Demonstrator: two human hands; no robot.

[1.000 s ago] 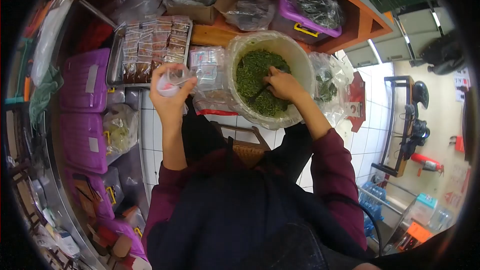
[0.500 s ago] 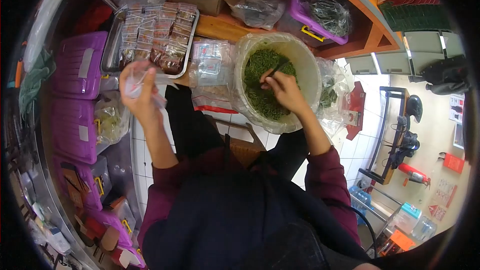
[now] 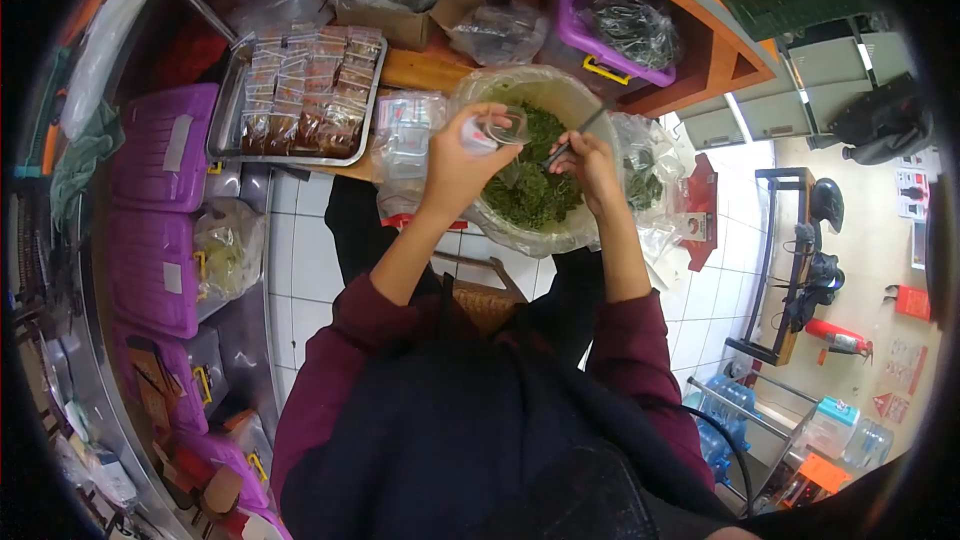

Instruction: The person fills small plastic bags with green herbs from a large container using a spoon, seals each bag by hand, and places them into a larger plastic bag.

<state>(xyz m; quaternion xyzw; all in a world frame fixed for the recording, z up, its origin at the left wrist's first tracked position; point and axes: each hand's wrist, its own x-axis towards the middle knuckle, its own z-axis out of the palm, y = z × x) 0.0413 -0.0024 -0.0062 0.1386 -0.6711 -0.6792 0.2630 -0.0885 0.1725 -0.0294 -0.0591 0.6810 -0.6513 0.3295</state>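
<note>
Over the left rim of a plastic-lined tub (image 3: 612, 170), my left hand (image 3: 465, 162) is closed round a small clear plastic bag (image 3: 505, 127), its opening towards the right. Chopped green herbs (image 3: 530, 198) fill the lower part of the tub. My right hand (image 3: 592, 165) grips a dark-handled utensil (image 3: 580, 135) above the herbs, near the tub's right side. What the utensil's far end looks like is unclear. Flat printed plastic packets (image 3: 408, 135) lie just left of the tub.
A metal tray (image 3: 300, 157) of filled, tied bags is at the upper left. Purple lidded boxes (image 3: 152, 260) line the left side. Behind the tub are a cardboard box (image 3: 390, 25) and a purple crate (image 3: 572, 15). A bag of greens (image 3: 640, 165) sits to the right.
My left hand has moved right with the clear bag, from beside the tray to over the tub. My right hand has shifted slightly right with the utensil.
</note>
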